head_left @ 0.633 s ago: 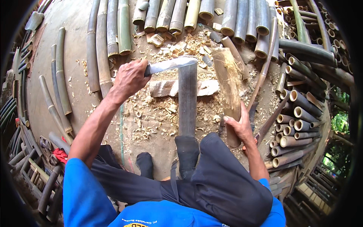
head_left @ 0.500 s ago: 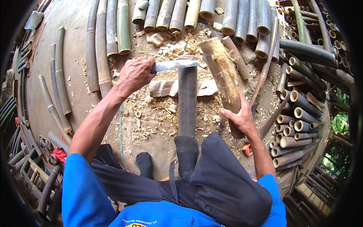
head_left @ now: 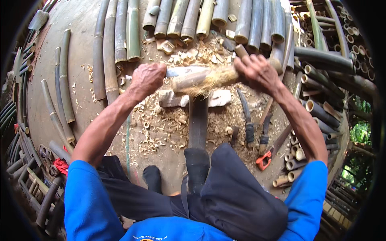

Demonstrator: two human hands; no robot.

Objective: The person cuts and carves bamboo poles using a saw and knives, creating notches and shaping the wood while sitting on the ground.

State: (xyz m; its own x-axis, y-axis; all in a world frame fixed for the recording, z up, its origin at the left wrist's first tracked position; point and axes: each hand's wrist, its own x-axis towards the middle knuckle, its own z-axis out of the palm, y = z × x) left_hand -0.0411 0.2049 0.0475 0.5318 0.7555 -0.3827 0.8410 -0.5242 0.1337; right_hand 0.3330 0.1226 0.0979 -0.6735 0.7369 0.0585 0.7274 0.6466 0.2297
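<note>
My left hand is wrapped round the handle end of a large knife; part of its pale blade shows. My right hand grips a thick wooden club, its middle frayed into straw-coloured fibres. The club lies crosswise in front of the blade, hiding much of it and the far end of a dark bamboo length. Whether club and blade touch I cannot tell. That bamboo rests across a pale split log, its near end at my dark-socked foot.
Right of the bamboo lie a curved blade, a dark-handled tool and a saw with an orange handle. Wood chips litter the ground. Bamboo poles line the far side; more are stacked at right.
My right hand has swung up and inward, turning the club from near upright to nearly level over the blade. My left hand stays almost in place with the knife.
</note>
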